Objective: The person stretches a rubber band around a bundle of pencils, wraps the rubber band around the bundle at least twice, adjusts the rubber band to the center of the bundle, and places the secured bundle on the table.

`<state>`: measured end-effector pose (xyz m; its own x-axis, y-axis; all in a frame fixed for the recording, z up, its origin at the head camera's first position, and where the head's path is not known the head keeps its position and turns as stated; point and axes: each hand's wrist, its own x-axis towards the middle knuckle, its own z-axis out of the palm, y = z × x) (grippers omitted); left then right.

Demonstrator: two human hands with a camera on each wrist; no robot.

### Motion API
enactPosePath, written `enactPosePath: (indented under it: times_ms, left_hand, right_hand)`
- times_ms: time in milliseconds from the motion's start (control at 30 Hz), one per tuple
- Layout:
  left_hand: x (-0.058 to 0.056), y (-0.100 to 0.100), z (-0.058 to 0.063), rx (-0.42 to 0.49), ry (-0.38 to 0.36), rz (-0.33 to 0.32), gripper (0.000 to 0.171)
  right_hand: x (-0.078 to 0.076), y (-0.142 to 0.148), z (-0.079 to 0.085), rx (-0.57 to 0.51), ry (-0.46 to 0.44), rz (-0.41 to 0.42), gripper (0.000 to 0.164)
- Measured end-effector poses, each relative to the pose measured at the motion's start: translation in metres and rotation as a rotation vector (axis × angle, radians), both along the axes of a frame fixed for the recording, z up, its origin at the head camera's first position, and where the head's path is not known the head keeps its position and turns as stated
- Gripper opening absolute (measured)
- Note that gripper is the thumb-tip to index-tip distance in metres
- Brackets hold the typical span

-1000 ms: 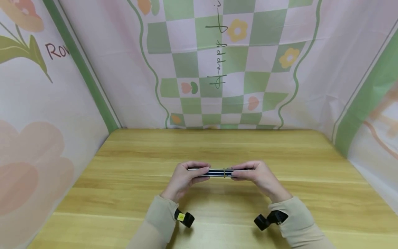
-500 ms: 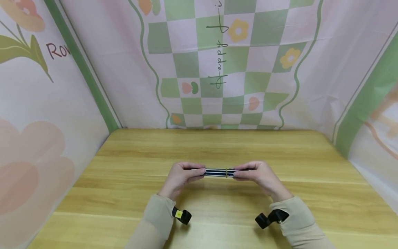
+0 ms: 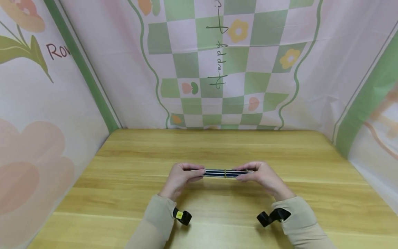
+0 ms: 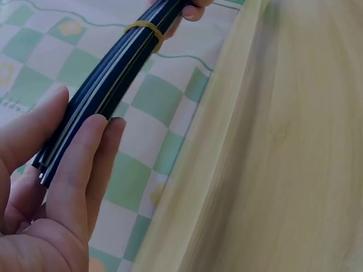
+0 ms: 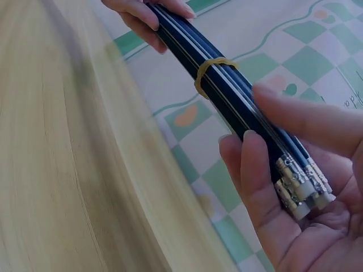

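A bundle of dark blue pencils (image 3: 214, 173) with pale stripes is held level in front of me, close over the table. A yellowish rubber band (image 5: 205, 73) goes round its middle. My left hand (image 3: 180, 178) grips the left end between thumb and fingers; in the left wrist view the flat ends (image 4: 44, 173) show there. My right hand (image 3: 262, 178) holds the other end, thumb on one side and fingers on the other. Metal ferrules and white erasers (image 5: 300, 192) stick out at that end in the right wrist view.
The wooden table (image 3: 217, 148) runs under both hands. Behind it hangs a green-and-white checked cloth (image 3: 211, 100), with printed cloth walls (image 3: 37, 103) at the sides. Small black cameras (image 3: 183, 217) are strapped to both wrists.
My left hand has slid a little left along the bundle, baring more of the pencils. My right hand has shifted slightly right, so its end shows more. The rubber band stays round the pencils.
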<state>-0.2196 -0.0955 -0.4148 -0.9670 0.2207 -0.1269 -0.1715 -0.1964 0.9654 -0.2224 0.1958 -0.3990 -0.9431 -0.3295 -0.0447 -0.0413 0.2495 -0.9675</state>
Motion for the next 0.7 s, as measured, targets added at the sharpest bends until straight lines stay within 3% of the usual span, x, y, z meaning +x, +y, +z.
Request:
enactPosePath:
  times_ms: [133,333,600,700]
  left_hand:
    - [-0.002,-0.002,-0.004,-0.027,-0.029,-0.014,0.031]
    - [-0.004,-0.008,-0.008,-0.142,-0.048,-0.011,0.038]
    - [-0.007,-0.012,-0.011,-0.107,-0.049,-0.019,0.031]
    - [-0.006,-0.013,-0.012,-0.138,-0.040,-0.027,0.029]
  right_hand:
    - [-0.001,0.002,0.000,0.070,0.004,-0.013,0.042]
    - [-0.004,0.006,-0.004,0.135,0.025,-0.025,0.042]
    - [-0.007,0.008,-0.009,0.219,0.045,-0.016,0.041]
    - [-0.007,0.007,-0.011,0.237,0.038,-0.014,0.041]
